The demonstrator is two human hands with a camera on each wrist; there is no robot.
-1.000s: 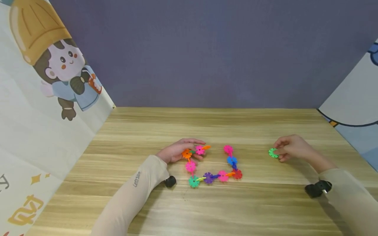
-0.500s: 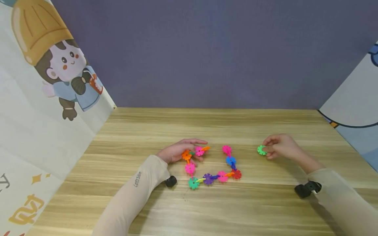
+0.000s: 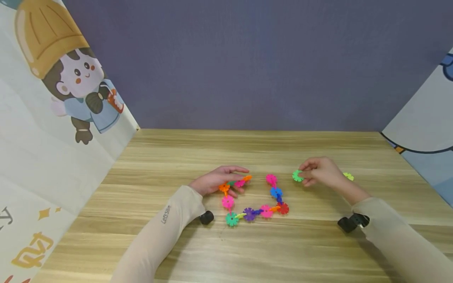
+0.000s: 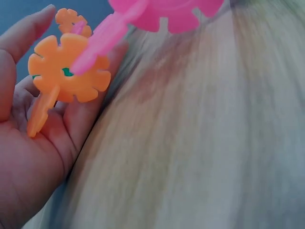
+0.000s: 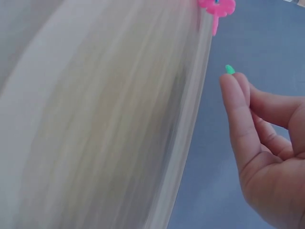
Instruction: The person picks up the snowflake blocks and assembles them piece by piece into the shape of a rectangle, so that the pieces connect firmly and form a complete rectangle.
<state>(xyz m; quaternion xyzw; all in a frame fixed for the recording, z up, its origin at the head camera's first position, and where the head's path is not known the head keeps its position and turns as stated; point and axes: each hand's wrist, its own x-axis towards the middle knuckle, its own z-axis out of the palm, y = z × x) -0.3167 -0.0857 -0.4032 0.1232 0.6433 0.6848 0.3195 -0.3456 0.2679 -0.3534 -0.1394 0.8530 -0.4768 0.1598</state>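
Observation:
Toothed plastic discs, joined edge to edge in several colours, form a chain (image 3: 249,214) on the table, with a gap at its far side. My left hand (image 3: 212,180) lies at the chain's far left corner, fingers extended about the orange disc (image 3: 224,187) and the pink disc beyond it. In the left wrist view, orange discs (image 4: 71,67) rest against the palm and fingers, which do not pinch them. Right of the gap, my right hand (image 3: 320,171) pinches a loose green disc (image 3: 297,175) between thumb and fingertips; only its edge (image 5: 229,69) shows in the right wrist view.
A loose yellow disc (image 3: 348,176) lies on the wooden table (image 3: 219,255) behind my right wrist. The chain's pink end disc (image 3: 271,179) faces an orange one (image 3: 247,178) across the gap. A dark wall (image 3: 255,67) stands behind the table.
My right hand has moved left with the green disc, nearer the chain's gap. The yellow disc has come into sight behind it. Under my left hand, the pink disc has tilted slightly.

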